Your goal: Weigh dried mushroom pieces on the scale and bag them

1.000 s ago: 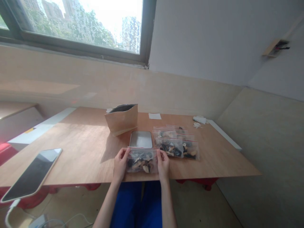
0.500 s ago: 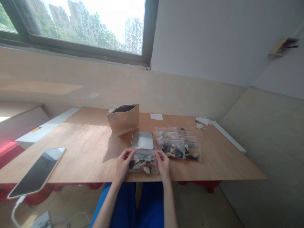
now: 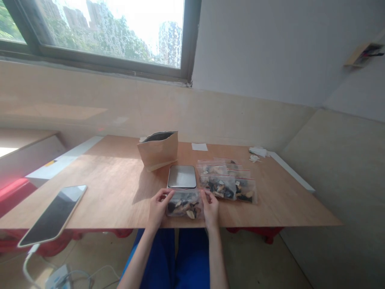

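A small clear zip bag (image 3: 184,205) filled with dark and pale dried pieces lies at the near edge of the wooden table (image 3: 114,188). My left hand (image 3: 159,208) pinches its top left corner and my right hand (image 3: 210,208) pinches its top right corner. Just behind the bag sits a small flat scale (image 3: 181,176) with a metal top. To the right of it lie several filled zip bags (image 3: 228,182) with red seal strips, overlapping each other.
A brown paper pouch (image 3: 158,149) stands open behind the scale. A phone (image 3: 52,214) on a cable lies at the table's left near corner. A paper slip (image 3: 199,147) and white scraps (image 3: 258,152) lie at the back, by the wall.
Both hands stay on the bag's top corners while the bag settles lower onto the table. The camera has shifted slightly; nothing else has moved.
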Motion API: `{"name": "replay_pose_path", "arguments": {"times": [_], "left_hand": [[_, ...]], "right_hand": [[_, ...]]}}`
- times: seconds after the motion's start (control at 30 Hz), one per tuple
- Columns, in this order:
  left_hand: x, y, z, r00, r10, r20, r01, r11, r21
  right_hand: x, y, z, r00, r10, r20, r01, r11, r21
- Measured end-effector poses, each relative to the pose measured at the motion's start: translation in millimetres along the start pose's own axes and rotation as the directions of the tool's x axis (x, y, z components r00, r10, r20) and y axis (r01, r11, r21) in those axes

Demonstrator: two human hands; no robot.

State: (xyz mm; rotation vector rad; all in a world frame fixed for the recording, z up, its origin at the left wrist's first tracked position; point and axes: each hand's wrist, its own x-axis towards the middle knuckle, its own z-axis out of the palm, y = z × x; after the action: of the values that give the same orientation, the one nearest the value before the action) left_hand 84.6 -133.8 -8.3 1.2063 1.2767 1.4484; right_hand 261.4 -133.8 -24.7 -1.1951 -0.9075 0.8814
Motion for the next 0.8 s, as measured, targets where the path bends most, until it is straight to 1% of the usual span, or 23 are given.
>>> {"name": "replay_pose_path", "arguments": {"times": [0.13,0.33,0.47,0.53,0.63,0.8], "left_hand": [[1.3,-0.4,1.6,1.000,-0.004,-0.009,0.003,1.000,-0.030],[2.1,-1.5,1.8,1.000,-0.001,0.029,0.003,0.999,-0.044],[1.0,-0.6,2.0,0.996,-0.038,0.076,0.045,0.994,-0.102],[1.2,-0.2,2.4,0.993,-0.048,0.106,0.060,0.992,-0.112],[2.3,0.3,3.2,0.992,-0.030,0.122,0.040,0.996,-0.076],[4.1,0.3,4.0,0.996,0.015,0.093,-0.018,0.999,0.035]], "right_hand": [[1.8,3.9,-0.7,0.999,0.013,0.029,-0.014,1.000,0.025],[2.9,3.3,0.7,0.993,0.059,0.100,-0.072,0.989,0.132],[-0.2,-2.9,2.9,0.985,0.080,0.155,-0.098,0.989,0.114],[-1.2,-4.5,3.9,0.986,0.083,0.142,-0.099,0.989,0.111],[-1.4,-3.8,4.9,0.993,0.066,0.098,-0.077,0.989,0.123],[0.3,0.7,5.4,0.993,0.051,0.109,-0.061,0.994,0.093]]}}
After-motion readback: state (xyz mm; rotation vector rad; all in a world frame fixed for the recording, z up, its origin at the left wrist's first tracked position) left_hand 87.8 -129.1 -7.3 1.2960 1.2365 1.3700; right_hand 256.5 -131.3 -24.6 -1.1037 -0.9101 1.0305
